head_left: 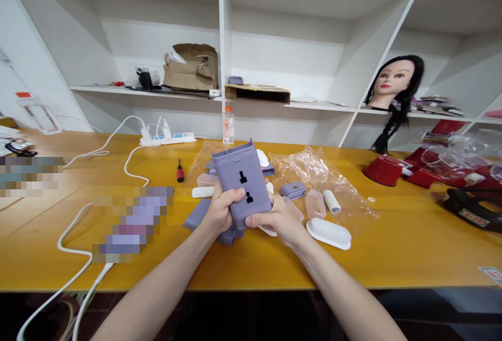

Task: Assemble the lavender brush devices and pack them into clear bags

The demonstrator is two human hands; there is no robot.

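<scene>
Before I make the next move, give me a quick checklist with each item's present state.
1. Left hand gripping the purple housing: ok, thumb on its slotted face.
2. Right hand gripping it too: ok, at a lower corner.
3. Inside of the housing checked: cannot tell, hidden from this view.
4. Screwdriver out of the hands: ok, lying on the table.
5. Space around the hands free of loose parts: not ok, a purple piece lies by the left hand and a white oval part to the right.
</scene>
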